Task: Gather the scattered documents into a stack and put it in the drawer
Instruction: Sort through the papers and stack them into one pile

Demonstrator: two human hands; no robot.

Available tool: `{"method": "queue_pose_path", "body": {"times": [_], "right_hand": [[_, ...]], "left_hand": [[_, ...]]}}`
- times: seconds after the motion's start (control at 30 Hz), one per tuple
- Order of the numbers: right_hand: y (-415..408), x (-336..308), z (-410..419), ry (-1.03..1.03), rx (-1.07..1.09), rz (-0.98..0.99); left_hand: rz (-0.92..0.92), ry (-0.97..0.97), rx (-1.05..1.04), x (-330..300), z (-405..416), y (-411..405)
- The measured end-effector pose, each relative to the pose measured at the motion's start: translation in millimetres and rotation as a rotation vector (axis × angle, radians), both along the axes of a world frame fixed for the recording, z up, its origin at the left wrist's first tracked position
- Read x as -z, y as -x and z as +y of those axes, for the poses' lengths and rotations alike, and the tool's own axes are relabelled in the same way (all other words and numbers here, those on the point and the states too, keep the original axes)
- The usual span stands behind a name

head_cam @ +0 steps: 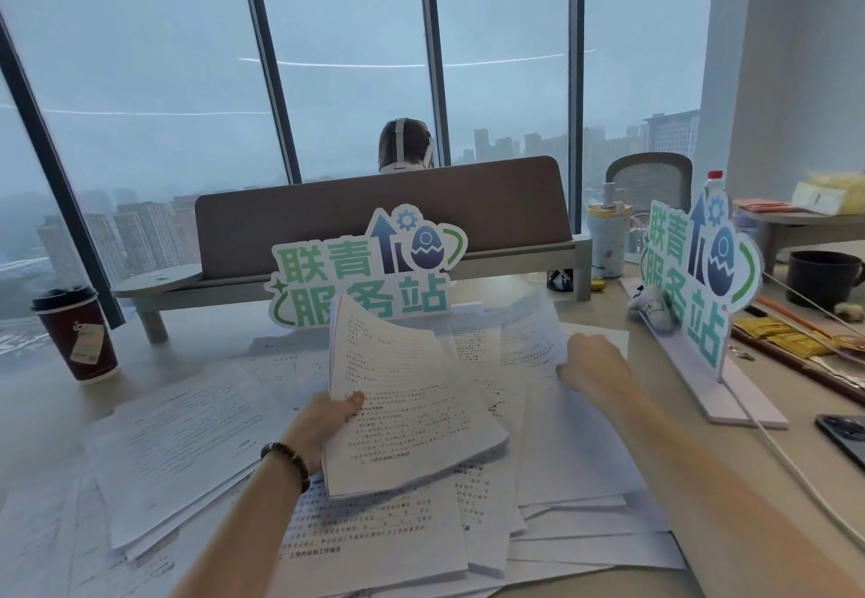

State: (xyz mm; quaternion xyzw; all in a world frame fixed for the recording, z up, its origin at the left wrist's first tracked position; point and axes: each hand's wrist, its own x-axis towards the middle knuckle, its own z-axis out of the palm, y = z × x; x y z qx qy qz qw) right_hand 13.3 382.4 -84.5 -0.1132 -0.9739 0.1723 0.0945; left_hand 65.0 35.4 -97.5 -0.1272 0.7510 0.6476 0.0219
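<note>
At the near middle of the worktop (692, 415), the left hand (327, 419) has its grip on a thick sheaf of documents (412, 415), thumb on top at the sheaf's left edge, fingers underneath, the far end of the sheaf lifted and curling. A dark bead bracelet (288, 461) circles that wrist. The right hand (592, 365) lies further right, its grip curled down over the edge of a loose sheet (529, 335) that rises off the pile. Around both hands, scattered pages (187, 447) overlap across the worktop, printed in Chinese; the line "工作内容和工作地点" can be read on two of them. Behind the sheaf stands a cut-out sign (365, 269) reading "联青服务站", with an arrow, a gear and a cracked egg. A second sign (692, 279) with the same words stands at the right. At the far left sits a dark red paper cup (77, 335) with a black lid; its logo is too blurred to read. At the right edge lie a phone (842, 433) and a black mug (821, 276).
</note>
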Motion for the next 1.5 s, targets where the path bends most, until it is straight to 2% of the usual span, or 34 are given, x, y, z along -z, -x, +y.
{"method": "queue_pose_path", "body": {"times": [0.2,0.33,0.47,0.57,0.67,0.73,0.8,0.87,0.97,1.03,1.2,1.4,1.5], "right_hand": [[-6,-8,0,-0.095,0.025,-0.049],[-1,-8,3,0.070,-0.008,-0.062],[5,-5,4,0.141,-0.025,-0.141],[14,-6,12,0.353,-0.015,-0.119],[18,-4,16,0.633,0.043,0.051],[18,-3,19,0.738,0.110,0.150],[16,-2,20,0.696,0.105,0.086],[14,-1,15,0.511,0.079,-0.002],[10,5,6,0.286,0.040,0.016],[8,4,4,0.223,0.030,0.031],[14,-6,10,0.314,0.007,-0.043],[19,-3,13,0.550,0.014,-0.078],[19,-1,13,0.539,-0.008,-0.062]], "left_hand": [[0.003,-0.006,-0.002,2,0,2],[0.005,-0.007,-0.003,4,-2,4],[0.009,-0.017,0.004,6,-4,6],[0.007,-0.020,0.006,6,-4,6],[0.005,-0.031,0.004,6,-5,6],[0.006,-0.032,-0.003,6,-5,6],[0.004,-0.027,-0.004,6,-5,7],[0.004,-0.016,-0.003,6,-6,7],[0.007,-0.008,-0.001,6,-6,7],[0.008,-0.005,0.001,6,-6,7],[0.008,0.001,0.004,7,-6,7],[-0.005,0.003,-0.014,7,-6,7],[-0.002,0.009,-0.008,6,-6,7]]}}
